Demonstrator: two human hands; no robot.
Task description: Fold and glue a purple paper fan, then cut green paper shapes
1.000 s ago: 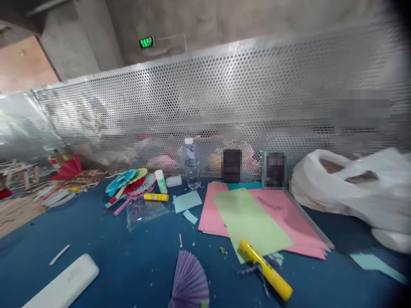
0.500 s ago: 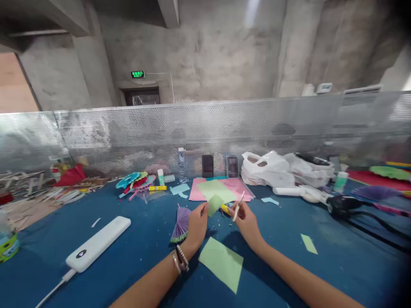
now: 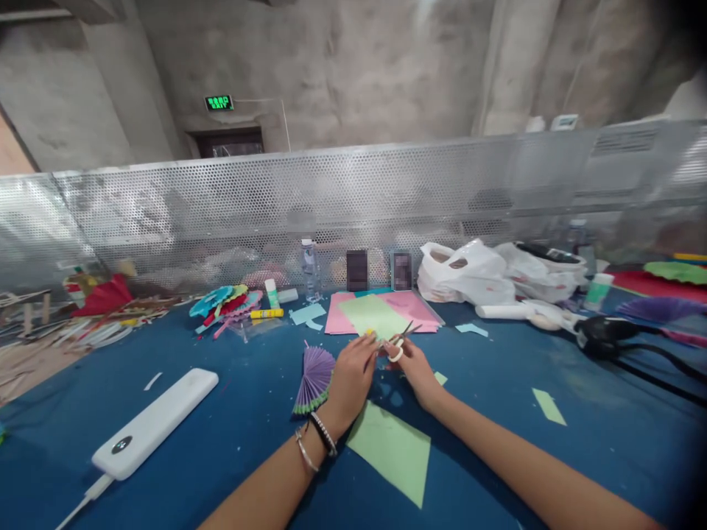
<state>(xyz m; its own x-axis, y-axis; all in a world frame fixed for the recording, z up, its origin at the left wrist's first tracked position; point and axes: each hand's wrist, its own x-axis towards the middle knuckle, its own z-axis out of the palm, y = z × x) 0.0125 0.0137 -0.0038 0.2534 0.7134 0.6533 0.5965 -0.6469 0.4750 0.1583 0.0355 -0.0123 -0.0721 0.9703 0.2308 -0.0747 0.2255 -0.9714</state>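
My right hand (image 3: 417,372) is closed around a pair of scissors (image 3: 396,352) with pale handles; the blades are parted and point up and to the right. Close beside it, my left hand (image 3: 352,379) has its fingers drawn together near the scissors. A bit of yellow shows at its fingertips, but what it holds is hidden. In front of my hands lies a light green paper sheet (image 3: 393,450). A small green paper scrap (image 3: 440,377) lies by my right hand. The purple folded paper fan (image 3: 314,379) with a green edge rests left of my left hand.
Behind my hands are pink sheets (image 3: 338,315) with green paper (image 3: 370,313) on top. A white power bank (image 3: 157,423) with a cable lies at left. White plastic bags (image 3: 464,276), a bottle (image 3: 310,272) and a yellow glue stick (image 3: 266,313) stand or lie farther back.
My left hand has come closer to my right, and the green piece it held is out of its fingers. A green scrap now shows by my right hand. The scissors have turned.
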